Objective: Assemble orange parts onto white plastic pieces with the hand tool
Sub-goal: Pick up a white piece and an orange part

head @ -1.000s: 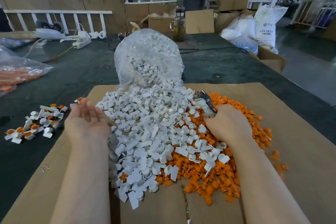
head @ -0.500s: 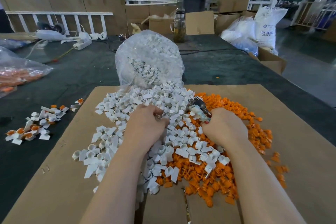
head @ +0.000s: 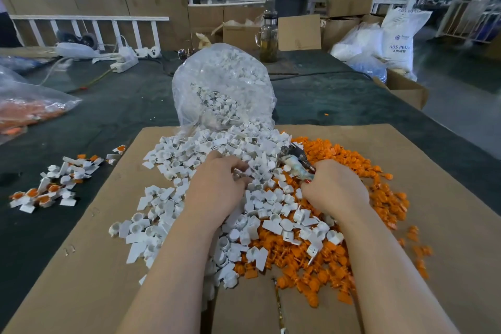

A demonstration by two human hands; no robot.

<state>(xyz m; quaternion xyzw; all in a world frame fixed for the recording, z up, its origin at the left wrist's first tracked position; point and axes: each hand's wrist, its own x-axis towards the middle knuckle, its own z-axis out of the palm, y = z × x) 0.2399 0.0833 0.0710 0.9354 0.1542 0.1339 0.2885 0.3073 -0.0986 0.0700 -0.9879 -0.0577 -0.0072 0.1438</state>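
A heap of white plastic pieces (head: 189, 160) spills from a clear bag (head: 225, 84) onto a cardboard sheet (head: 406, 225). To its right lies a heap of orange parts (head: 339, 160). My left hand (head: 217, 184) sits on the white heap with its fingers curled into the pieces; what it holds is hidden. My right hand (head: 334, 187) grips the hand tool (head: 295, 161), whose metal tip points up and left over the border of the two heaps.
A small pile of assembled white-and-orange pieces (head: 51, 184) lies left on the dark table. A bag of orange parts (head: 27, 111) sits at far left. A glass jar (head: 268, 38), cardboard boxes (head: 406, 89) and white sacks (head: 398, 35) stand behind.
My left hand swung from the left edge of the white heap, palm open, into its middle and curled its fingers into the pieces. My right hand with the tool barely moved.
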